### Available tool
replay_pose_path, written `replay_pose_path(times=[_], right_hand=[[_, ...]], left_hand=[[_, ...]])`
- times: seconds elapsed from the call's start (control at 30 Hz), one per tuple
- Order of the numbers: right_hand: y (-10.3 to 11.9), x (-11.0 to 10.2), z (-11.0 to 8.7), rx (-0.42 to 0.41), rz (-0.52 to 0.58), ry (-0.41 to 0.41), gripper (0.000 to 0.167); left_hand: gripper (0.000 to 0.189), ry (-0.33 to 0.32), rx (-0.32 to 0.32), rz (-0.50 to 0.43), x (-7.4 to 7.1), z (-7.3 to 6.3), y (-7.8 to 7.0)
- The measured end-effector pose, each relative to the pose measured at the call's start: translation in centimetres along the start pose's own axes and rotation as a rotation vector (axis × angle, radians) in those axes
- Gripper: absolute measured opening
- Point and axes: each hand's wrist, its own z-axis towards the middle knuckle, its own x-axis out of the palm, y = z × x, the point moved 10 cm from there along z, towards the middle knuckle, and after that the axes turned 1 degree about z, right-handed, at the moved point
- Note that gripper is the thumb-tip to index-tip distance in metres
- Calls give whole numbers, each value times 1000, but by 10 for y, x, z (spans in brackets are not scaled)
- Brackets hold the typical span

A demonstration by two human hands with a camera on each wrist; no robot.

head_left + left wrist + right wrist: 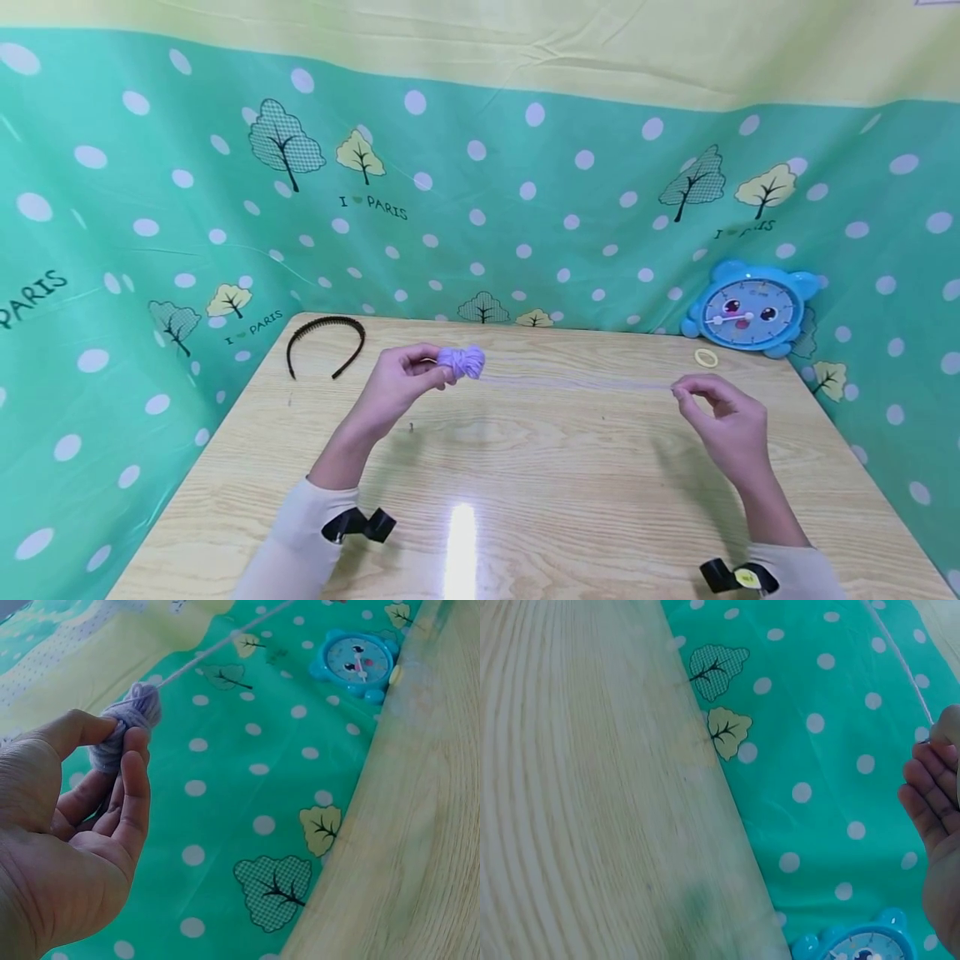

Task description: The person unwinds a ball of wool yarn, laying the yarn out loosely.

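A small bundle of lilac yarn [462, 362], wound tight around its middle, is held above the table by my left hand [405, 385]. In the left wrist view the thumb and fingers pinch the yarn bundle [127, 724] near its middle. A single strand [577, 384] runs from the bundle across to my right hand [727, 421]. There the thumb and forefinger pinch the strand, which looks nearly straight between the hands. The right wrist view shows the strand [904, 664] coming down to the fingertips of the right hand [941, 787].
A black toothed headband [327, 325] lies at the table's back left. At the back right stands a blue animal-faced clock [750, 308], with a pale yellow ring [706, 357] in front of it. Green dotted cloth [525, 208] hangs behind the wooden table [555, 492].
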Motion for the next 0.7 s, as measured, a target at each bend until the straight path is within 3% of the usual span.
replay_pose_path(times=[0.2, 0.43, 0.7], right_hand=[[-5, -13, -2, 50, -46, -25, 13], [-7, -26, 0, 44, -48, -53, 14], [-21, -39, 5, 128, -71, -113, 12]], left_hand=[[34, -11, -5, 6, -3, 0, 1], [34, -11, -6, 6, -6, 0, 1], [31, 14, -7, 37, -6, 0, 1]])
